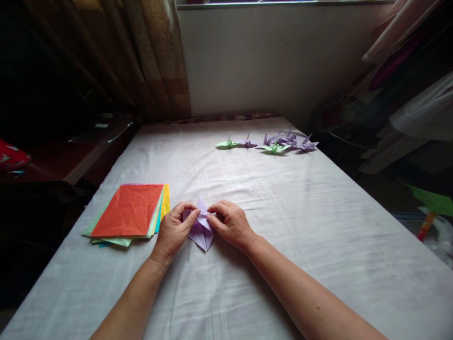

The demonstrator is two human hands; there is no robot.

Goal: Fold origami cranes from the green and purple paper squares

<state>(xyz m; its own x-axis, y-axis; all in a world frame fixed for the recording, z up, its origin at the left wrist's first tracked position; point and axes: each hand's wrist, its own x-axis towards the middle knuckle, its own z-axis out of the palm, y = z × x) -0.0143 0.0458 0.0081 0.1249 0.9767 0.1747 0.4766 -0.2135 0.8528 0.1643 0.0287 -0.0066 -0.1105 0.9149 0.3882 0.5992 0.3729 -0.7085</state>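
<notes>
Between my two hands is a partly folded sheet of purple origami paper [202,236], with one point toward me and another pointing away. My left hand [178,226] pinches its left side between thumb and fingers. On the other side my right hand [230,222] is closed, thumb and forefinger gripping the paper's right edge. The fingers cover parts of the folds. Just left of my left hand lies a stack of coloured paper squares [127,210], an orange-red one on top with green, yellow and blue edges showing beneath.
A pale cloth covers the table [283,264]. Toward its far right edge stand several folded paper cranes, among them a green crane [229,143] and a purple crane [307,144]. Behind are a curtain [152,56] and a wall [262,61]. Clothes [424,108] hang at the right.
</notes>
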